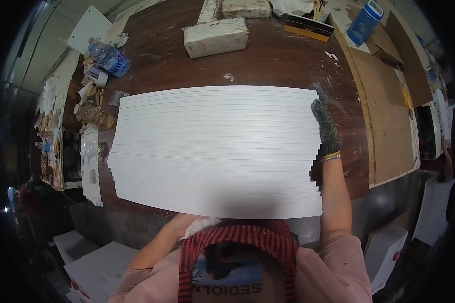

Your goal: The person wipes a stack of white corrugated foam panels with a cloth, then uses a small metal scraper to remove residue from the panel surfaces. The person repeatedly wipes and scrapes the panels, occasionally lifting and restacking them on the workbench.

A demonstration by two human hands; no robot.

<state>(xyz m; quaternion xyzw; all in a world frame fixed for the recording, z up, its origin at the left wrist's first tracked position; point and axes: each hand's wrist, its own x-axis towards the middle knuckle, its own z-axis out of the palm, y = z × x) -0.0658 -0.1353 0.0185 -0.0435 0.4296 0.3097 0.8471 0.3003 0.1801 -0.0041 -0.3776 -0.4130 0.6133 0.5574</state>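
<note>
One fanned stack of white strips (217,146), mid-bench (278,65). Two hands: gloved right hand (326,123) at its right edge, left hand (193,225) mostly hidden; cannot tell either grip. Three whitish blocks (216,38) beyond.

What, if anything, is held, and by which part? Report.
The dark-gloved right hand touches the long, flat, overlapping white strips at the far right corner; whether it grips cannot be told. The left hand is mostly hidden, its hold unclear.

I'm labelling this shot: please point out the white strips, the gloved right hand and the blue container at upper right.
White strips (217,146): head view, middle of the spread.
Gloved right hand (328,127): head view, middle of the glove.
Blue container (364,24): head view, middle of its body.
</note>
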